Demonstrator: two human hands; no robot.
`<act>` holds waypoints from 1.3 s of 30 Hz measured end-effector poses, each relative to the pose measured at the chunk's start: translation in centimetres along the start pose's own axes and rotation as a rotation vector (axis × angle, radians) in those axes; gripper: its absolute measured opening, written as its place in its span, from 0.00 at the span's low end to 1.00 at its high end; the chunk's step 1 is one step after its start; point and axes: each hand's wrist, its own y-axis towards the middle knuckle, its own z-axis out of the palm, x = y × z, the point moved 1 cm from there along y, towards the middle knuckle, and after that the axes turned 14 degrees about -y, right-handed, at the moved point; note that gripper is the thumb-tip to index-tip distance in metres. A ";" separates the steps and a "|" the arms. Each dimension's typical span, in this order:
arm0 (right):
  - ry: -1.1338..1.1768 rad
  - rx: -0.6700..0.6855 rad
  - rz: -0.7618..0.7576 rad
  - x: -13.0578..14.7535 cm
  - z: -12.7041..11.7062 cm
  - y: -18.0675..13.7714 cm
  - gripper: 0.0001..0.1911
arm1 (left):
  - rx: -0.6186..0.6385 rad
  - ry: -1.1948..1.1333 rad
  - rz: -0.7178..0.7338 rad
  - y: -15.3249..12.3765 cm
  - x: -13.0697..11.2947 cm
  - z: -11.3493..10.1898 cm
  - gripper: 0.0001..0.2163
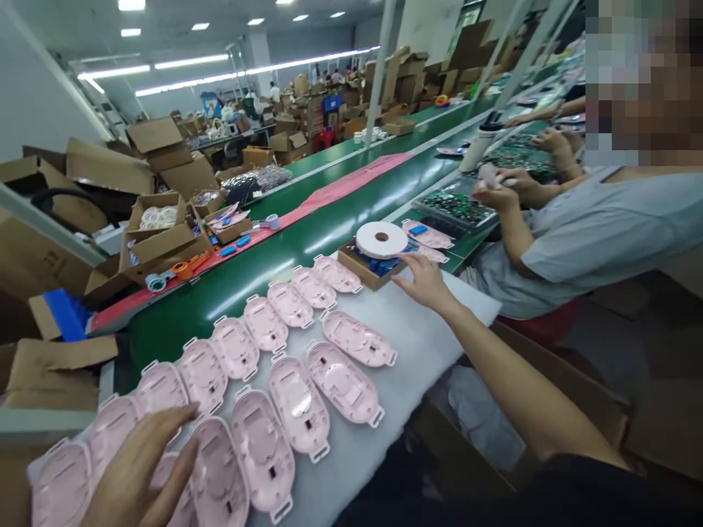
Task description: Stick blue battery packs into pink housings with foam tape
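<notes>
Several pale pink plastic shells lie in two rows, hollow side up, on a white foam sheet. My left hand is over the near-left shells, thumb and fingers apart, with nothing visible between them; whether it touches a shell I cannot tell. Out to the right, my right hand reaches to the small cardboard box, its fingers stretched and apart. A white tape roll lies on top of that box, close to the fingertips. Blue pieces show beneath the roll, partly hidden.
A green conveyor belt with a pink strip runs alongside. Tape dispensers and open cartons stand across it. To the right, a co-worker handles a white piece near a tray of circuit boards.
</notes>
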 end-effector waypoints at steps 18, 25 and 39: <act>0.216 -0.196 -0.101 -2.7 -2.4 -3.1 0.13 | 0.556 -0.148 0.286 44.0 -9.9 33.8 0.36; 0.543 -0.080 -0.484 12.5 -4.7 -17.9 0.13 | 0.223 -0.136 0.384 31.8 -4.7 20.2 0.32; 0.106 0.148 -0.032 6.4 -2.7 7.6 0.12 | 0.001 0.085 0.298 8.9 -4.7 3.1 0.31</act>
